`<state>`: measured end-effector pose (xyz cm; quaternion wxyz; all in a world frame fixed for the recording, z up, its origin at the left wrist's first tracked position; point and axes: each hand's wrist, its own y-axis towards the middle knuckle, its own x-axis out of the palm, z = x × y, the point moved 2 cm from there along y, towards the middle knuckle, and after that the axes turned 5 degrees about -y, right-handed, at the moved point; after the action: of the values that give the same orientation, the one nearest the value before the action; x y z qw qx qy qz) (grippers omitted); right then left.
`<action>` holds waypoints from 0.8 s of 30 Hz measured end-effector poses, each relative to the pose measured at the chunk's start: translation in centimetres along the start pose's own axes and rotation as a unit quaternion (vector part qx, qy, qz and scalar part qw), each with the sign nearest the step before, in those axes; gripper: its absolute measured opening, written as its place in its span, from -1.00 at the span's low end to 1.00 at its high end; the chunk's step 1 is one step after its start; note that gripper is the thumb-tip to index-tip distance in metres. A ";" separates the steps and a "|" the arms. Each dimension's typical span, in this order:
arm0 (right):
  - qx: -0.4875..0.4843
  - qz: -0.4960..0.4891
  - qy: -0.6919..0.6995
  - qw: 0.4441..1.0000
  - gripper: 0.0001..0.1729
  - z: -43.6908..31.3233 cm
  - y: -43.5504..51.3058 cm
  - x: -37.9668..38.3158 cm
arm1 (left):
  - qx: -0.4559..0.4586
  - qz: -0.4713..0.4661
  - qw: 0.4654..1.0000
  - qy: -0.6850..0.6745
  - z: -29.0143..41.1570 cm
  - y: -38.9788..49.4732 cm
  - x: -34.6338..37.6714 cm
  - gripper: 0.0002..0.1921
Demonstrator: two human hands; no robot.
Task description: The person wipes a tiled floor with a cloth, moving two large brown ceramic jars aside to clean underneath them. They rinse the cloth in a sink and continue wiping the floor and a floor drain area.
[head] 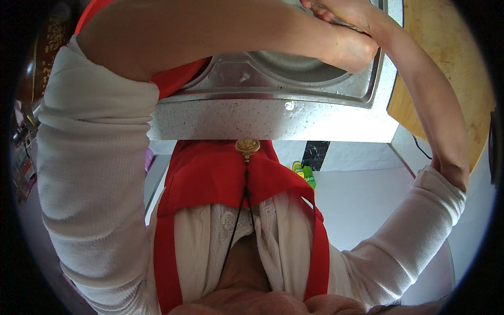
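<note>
My left hand (352,51) reaches across to the right over the stainless steel sink (232,75), bent at the wrist. Its fingers are hidden. Just above it is my right hand (344,10), close against it, with some fingers curled and the upper part cut off by the picture's edge. A narrow pale, shiny strip (346,24) shows between the two hands; what it is cannot be made out. Beneath my left forearm a red plastic basin (183,78) sits at the left part of the sink.
A wooden board (441,39) lies right of the sink. The speckled counter edge (220,118) has wet spots. Yellow and green bottles (309,177) stand low down behind my red apron (220,173). A gold pendant (247,145) hangs before the counter. A dark brown object (51,59) is at far left.
</note>
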<state>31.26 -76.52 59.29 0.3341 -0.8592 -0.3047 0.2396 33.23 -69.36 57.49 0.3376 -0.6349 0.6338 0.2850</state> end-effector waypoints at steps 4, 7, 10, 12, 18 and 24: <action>-0.014 0.042 -0.084 0.995 -0.58 1.4 1.8 0.2 | 0.005 -0.048 0.998 0.034 0.4 -0.1 0.8 -0.86; -0.034 0.090 -0.112 0.989 -0.58 2.3 3.7 0.9 | -0.002 -0.058 0.998 0.015 1.0 -0.4 1.1 -0.84; -0.054 0.106 -0.268 0.956 -0.60 3.2 5.0 1.3 | 0.022 -0.075 0.997 0.023 1.5 -1.0 1.3 -0.82; -0.047 0.139 -0.280 0.949 -0.60 3.9 5.8 2.0 | 0.020 -0.082 0.996 0.014 2.0 -1.3 1.3 -0.84; -0.028 0.170 -0.292 0.941 -0.59 6.6 8.3 4.5 | -0.001 -0.095 0.995 -0.024 4.1 -1.4 2.2 -0.88; -0.043 0.172 -0.276 0.945 -0.56 10.0 12.3 6.0 | -0.078 -0.090 0.988 -0.100 6.1 -2.2 2.5 -0.92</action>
<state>33.80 -75.43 42.59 0.1533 -0.8123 -0.2428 0.5076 35.95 -66.16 51.90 0.3730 -0.6820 0.5132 0.3638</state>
